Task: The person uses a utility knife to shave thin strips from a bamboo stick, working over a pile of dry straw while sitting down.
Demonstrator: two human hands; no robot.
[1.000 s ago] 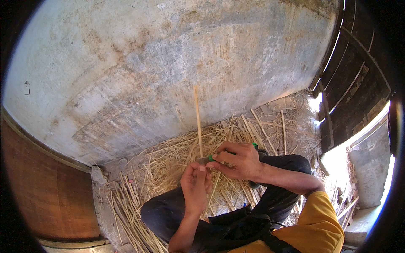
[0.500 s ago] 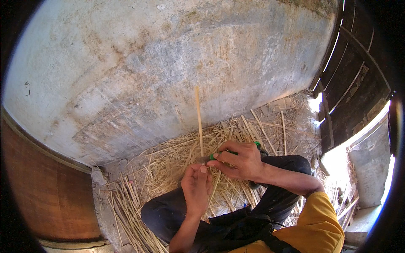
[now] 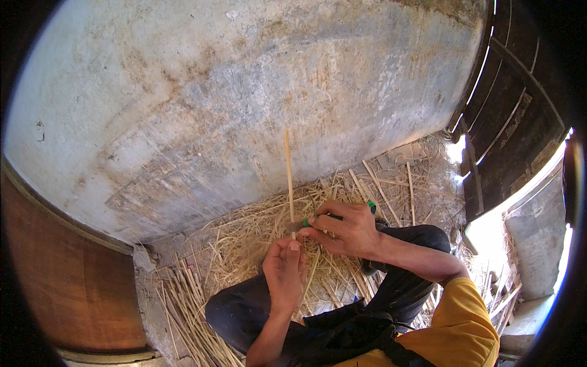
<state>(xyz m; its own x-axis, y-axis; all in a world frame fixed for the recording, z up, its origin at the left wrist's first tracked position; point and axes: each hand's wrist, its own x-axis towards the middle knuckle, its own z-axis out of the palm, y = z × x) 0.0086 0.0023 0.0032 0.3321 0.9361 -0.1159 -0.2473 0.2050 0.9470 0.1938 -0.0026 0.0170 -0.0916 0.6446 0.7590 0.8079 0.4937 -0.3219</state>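
A thin, pale bamboo strip [image 3: 289,174] stands upright in front of me, its lower end pinched between the thumb and fingers of my left hand [image 3: 285,269]. My right hand [image 3: 348,229] is closed around the green handle of a knife [image 3: 306,223]. The handle's far end pokes out beyond my knuckles. Beside the strip, just above my left fingertips, the grey blade shows only as a small blurred patch. Both hands are close together over my crossed legs. A longer pale strip hangs below my left hand.
Shavings [image 3: 244,238] cover the floor ahead of my legs. Several cut strips [image 3: 189,300] lie in a bundle at the left, and loose sticks [image 3: 411,192] lie at the right. A stained wall [image 3: 244,110] rises in front, with a brown wooden panel [image 3: 67,269] at the left.
My right hand with the knife has shifted very slightly left and down. The bamboo strip's top has dropped a little. My left hand stays nearly in place.
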